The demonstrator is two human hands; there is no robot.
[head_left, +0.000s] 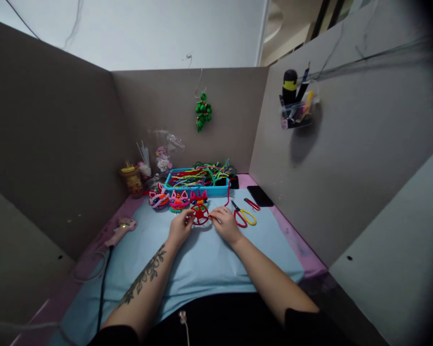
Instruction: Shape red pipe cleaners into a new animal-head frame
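A small round red pipe-cleaner piece lies on the light blue mat between my two hands. My left hand pinches its left edge. My right hand pinches its right side, where a red strand runs up toward the blue tray. Behind the piece stand three finished colourful cat-like pipe-cleaner figures in a row.
The blue tray holds several loose pipe cleaners. Red-and-yellow scissors lie right of my right hand, a black phone beyond them. A pink glue gun with a black cord lies at left. Cardboard walls enclose the desk; a green ornament hangs at the back.
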